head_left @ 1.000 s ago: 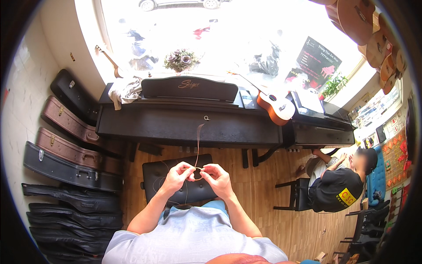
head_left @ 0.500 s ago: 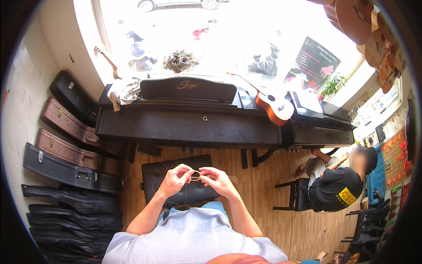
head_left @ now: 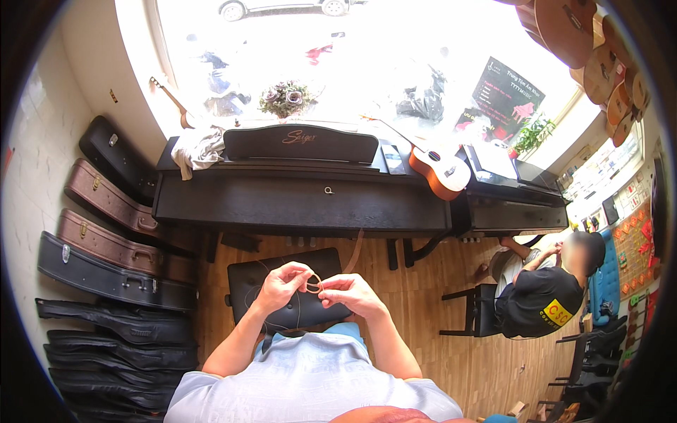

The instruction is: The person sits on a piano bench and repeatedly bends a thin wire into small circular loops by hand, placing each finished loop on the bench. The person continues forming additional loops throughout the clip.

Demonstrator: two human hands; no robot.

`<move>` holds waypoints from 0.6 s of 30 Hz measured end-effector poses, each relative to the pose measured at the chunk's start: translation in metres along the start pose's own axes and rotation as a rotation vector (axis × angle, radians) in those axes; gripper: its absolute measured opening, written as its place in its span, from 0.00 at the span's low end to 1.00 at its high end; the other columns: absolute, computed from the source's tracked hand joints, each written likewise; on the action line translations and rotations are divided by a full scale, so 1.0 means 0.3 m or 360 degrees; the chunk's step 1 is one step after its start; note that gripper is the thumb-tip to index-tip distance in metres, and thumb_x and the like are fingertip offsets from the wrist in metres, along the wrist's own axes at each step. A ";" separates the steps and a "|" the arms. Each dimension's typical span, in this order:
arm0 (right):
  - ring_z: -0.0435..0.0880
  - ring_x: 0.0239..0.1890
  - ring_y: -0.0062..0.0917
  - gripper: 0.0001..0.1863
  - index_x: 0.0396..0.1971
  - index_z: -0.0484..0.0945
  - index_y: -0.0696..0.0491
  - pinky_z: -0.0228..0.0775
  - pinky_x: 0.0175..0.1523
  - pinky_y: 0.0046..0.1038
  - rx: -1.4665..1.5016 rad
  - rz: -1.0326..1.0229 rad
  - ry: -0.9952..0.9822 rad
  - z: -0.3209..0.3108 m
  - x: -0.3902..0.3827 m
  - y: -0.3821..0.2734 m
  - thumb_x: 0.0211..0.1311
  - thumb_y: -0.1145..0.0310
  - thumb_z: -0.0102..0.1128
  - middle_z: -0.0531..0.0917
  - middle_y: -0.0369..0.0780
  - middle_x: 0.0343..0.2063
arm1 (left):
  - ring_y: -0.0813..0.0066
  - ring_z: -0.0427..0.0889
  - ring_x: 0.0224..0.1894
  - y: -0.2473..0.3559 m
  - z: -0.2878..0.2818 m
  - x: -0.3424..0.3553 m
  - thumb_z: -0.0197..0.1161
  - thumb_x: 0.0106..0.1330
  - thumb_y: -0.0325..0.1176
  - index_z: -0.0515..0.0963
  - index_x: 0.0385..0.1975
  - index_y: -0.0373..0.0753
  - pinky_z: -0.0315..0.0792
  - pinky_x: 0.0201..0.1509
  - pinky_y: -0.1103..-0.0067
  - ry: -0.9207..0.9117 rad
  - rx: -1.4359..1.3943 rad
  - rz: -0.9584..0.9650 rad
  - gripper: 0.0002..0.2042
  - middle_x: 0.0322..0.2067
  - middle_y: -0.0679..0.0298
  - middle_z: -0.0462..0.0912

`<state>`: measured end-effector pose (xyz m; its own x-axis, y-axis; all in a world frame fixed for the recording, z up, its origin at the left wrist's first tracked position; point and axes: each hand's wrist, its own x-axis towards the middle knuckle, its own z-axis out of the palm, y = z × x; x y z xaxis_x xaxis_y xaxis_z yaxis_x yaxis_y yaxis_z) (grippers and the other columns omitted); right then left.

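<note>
In front of my body, my left hand (head_left: 285, 286) pinches a small ring-shaped coil of thin tan string (head_left: 319, 281) between thumb and fingers. My right hand (head_left: 354, 295) is closed in a pinch at the coil's right edge, its fingertips on the string. Thin loose strands trail below the hands and across the black padded bench (head_left: 243, 278). A blurred, pale brown streak (head_left: 356, 252) rises from near my right hand toward the piano; it may be the moving string end.
A dark digital piano (head_left: 282, 204) stands ahead, with a small guitar (head_left: 442, 173) and a crumpled cloth (head_left: 199, 151) on it. Instrument cases (head_left: 106, 264) line the left. A person in a black shirt (head_left: 543, 303) sits at right on a black chair (head_left: 469, 310).
My right hand has shifted slightly, its fingers now more tightly pinched at the coil. A blurred streak has appeared above it. My left hand stays nearly in place.
</note>
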<state>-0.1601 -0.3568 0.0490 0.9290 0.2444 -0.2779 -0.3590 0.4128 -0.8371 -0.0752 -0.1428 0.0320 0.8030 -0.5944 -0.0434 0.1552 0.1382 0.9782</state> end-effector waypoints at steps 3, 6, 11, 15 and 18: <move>0.87 0.34 0.22 0.11 0.43 0.84 0.59 0.81 0.40 0.24 0.0211 -0.0043 -0.0162 -0.016 0.014 0.044 0.62 0.73 0.69 0.88 0.41 0.34 | 0.83 0.79 0.30 0.003 0.022 -0.004 0.63 0.73 0.31 0.82 0.43 0.36 0.76 0.37 0.83 -0.0065 -0.0134 -0.0084 0.07 0.29 0.67 0.82; 0.85 0.35 0.21 0.10 0.42 0.84 0.59 0.79 0.37 0.23 0.0261 -0.0134 -0.0164 -0.036 0.028 0.091 0.63 0.73 0.69 0.87 0.40 0.34 | 0.81 0.79 0.30 0.000 0.043 -0.004 0.62 0.73 0.32 0.81 0.44 0.36 0.76 0.39 0.82 -0.0089 -0.0250 -0.0106 0.07 0.30 0.66 0.82; 0.84 0.39 0.21 0.07 0.40 0.82 0.57 0.78 0.36 0.21 0.0184 -0.0263 -0.0061 0.022 0.019 0.045 0.64 0.73 0.68 0.85 0.40 0.37 | 0.79 0.81 0.31 -0.010 0.059 0.000 0.61 0.74 0.33 0.80 0.45 0.35 0.77 0.40 0.81 -0.0029 -0.0282 -0.0162 0.08 0.31 0.64 0.83; 0.84 0.40 0.21 0.06 0.40 0.79 0.57 0.79 0.38 0.22 -0.0041 -0.0365 0.0136 0.011 0.036 0.052 0.66 0.74 0.65 0.86 0.41 0.40 | 0.78 0.82 0.32 -0.028 0.060 0.010 0.62 0.73 0.33 0.80 0.45 0.35 0.78 0.40 0.80 0.0117 -0.0204 -0.0185 0.09 0.31 0.63 0.83; 0.85 0.40 0.22 0.06 0.39 0.77 0.57 0.81 0.40 0.24 -0.0139 -0.0481 0.0372 0.001 0.049 0.084 0.67 0.75 0.64 0.86 0.42 0.41 | 0.77 0.83 0.32 -0.017 0.060 0.014 0.62 0.73 0.33 0.80 0.45 0.35 0.79 0.40 0.81 0.0132 -0.0167 -0.0253 0.09 0.31 0.63 0.83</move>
<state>-0.1555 -0.3425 0.0240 0.9907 -0.0876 -0.1044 -0.0666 0.3569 -0.9318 -0.0831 -0.1603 0.0303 0.8075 -0.5487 -0.2166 0.3395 0.1319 0.9313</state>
